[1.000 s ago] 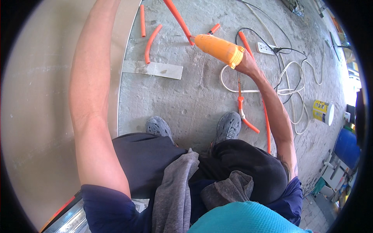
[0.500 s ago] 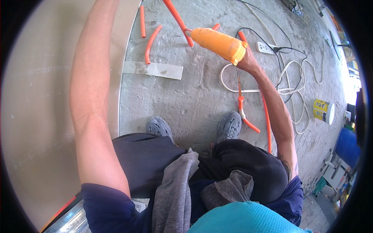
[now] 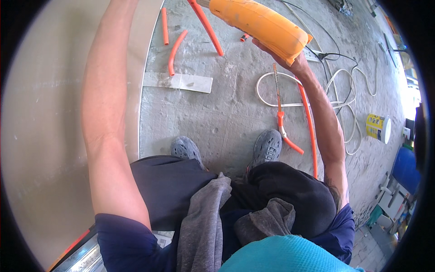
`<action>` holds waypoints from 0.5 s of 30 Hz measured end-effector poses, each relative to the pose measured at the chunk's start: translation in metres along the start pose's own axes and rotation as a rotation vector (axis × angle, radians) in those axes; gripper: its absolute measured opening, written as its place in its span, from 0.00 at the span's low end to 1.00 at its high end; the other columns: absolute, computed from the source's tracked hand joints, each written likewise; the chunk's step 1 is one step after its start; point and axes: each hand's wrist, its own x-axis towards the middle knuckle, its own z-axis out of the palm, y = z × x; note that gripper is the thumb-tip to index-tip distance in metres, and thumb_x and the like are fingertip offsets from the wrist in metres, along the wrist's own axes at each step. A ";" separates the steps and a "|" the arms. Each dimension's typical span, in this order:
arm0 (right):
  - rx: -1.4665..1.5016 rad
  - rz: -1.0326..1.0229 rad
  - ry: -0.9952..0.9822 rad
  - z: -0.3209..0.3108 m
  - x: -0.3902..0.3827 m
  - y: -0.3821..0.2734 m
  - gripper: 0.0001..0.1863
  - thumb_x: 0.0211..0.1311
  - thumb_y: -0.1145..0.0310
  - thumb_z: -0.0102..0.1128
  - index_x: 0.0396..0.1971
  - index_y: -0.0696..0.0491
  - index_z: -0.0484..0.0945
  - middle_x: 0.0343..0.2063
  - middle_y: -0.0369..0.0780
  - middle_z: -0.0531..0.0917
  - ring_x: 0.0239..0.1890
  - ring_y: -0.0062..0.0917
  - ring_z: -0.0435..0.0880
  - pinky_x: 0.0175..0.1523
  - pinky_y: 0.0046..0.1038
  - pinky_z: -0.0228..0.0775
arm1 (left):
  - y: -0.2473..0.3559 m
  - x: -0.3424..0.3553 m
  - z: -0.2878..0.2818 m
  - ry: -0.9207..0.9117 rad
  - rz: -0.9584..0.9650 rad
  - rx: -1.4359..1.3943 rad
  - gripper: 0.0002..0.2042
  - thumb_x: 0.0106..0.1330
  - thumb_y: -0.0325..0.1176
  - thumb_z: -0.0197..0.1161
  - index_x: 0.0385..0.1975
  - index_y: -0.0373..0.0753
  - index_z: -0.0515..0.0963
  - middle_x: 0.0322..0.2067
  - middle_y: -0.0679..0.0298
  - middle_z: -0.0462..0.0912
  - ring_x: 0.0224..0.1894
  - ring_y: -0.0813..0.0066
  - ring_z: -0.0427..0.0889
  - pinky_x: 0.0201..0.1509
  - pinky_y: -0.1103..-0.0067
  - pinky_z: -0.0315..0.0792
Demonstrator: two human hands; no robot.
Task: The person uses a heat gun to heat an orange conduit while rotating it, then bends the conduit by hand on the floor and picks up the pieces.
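Observation:
My right hand (image 3: pixel 293 64) is wrapped round the handle side of an orange heat gun (image 3: pixel 263 28); the gun's body covers most of the fingers. The gun's nozzle (image 3: pixel 203 3) points up and left at the top edge, close beside a straight orange pipe (image 3: pixel 207 31). My left forearm (image 3: pixel 107 77) runs up out of the picture, so the left hand is out of sight. A short straight orange pipe (image 3: pixel 165 26) and a curved one (image 3: pixel 175 53) lie on the floor between my arms.
A saw with an orange handle (image 3: pixel 281 121) lies near my right shoe, beside a long orange pipe (image 3: pixel 308 122). White cable (image 3: pixel 272 105) loops under my right arm near a power strip (image 3: pixel 311 55). A bucket (image 3: pixel 377 128) lies right; a large board (image 3: pixel 50 113) stretches along the left.
My right hand has raised the heat gun up and left, so its nozzle is now at the top edge. The straight orange pipe near it has shifted slightly.

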 end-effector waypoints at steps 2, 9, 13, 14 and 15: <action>0.152 0.175 -0.101 -0.003 -0.007 0.006 0.19 0.59 0.66 0.75 0.51 0.48 0.84 0.47 0.38 0.87 0.51 0.34 0.85 0.57 0.37 0.78 | -0.007 0.017 -0.016 -0.028 -0.008 -0.069 0.22 0.78 0.57 0.50 0.45 0.40 0.71 0.26 0.66 0.72 0.30 0.73 0.74 0.40 0.75 0.74; 0.333 0.277 -0.196 0.030 -0.033 -0.005 0.21 0.54 0.71 0.72 0.50 0.56 0.81 0.43 0.42 0.88 0.45 0.34 0.87 0.54 0.34 0.78 | 0.000 0.034 -0.060 -0.118 -0.058 -0.195 0.21 0.76 0.58 0.54 0.42 0.43 0.70 0.26 0.69 0.72 0.29 0.75 0.74 0.39 0.76 0.73; 0.217 0.455 -0.316 0.034 -0.063 -0.003 0.23 0.51 0.68 0.75 0.48 0.55 0.82 0.40 0.42 0.88 0.42 0.34 0.88 0.51 0.33 0.79 | -0.007 0.008 -0.026 -0.118 0.060 -0.054 0.20 0.77 0.57 0.53 0.42 0.44 0.70 0.25 0.69 0.73 0.29 0.75 0.75 0.39 0.76 0.73; 0.214 0.456 -0.316 0.034 -0.068 0.001 0.23 0.51 0.68 0.75 0.48 0.55 0.82 0.40 0.42 0.88 0.42 0.34 0.88 0.51 0.33 0.79 | -0.007 0.008 -0.024 -0.119 0.061 -0.056 0.20 0.77 0.57 0.53 0.42 0.44 0.70 0.25 0.69 0.73 0.29 0.75 0.75 0.39 0.76 0.73; 0.220 0.538 -0.375 0.033 -0.075 0.005 0.22 0.51 0.68 0.76 0.48 0.55 0.82 0.40 0.42 0.88 0.42 0.34 0.88 0.50 0.33 0.79 | -0.006 0.006 -0.019 -0.117 0.065 -0.050 0.20 0.77 0.57 0.53 0.42 0.44 0.70 0.26 0.68 0.73 0.30 0.75 0.75 0.39 0.76 0.73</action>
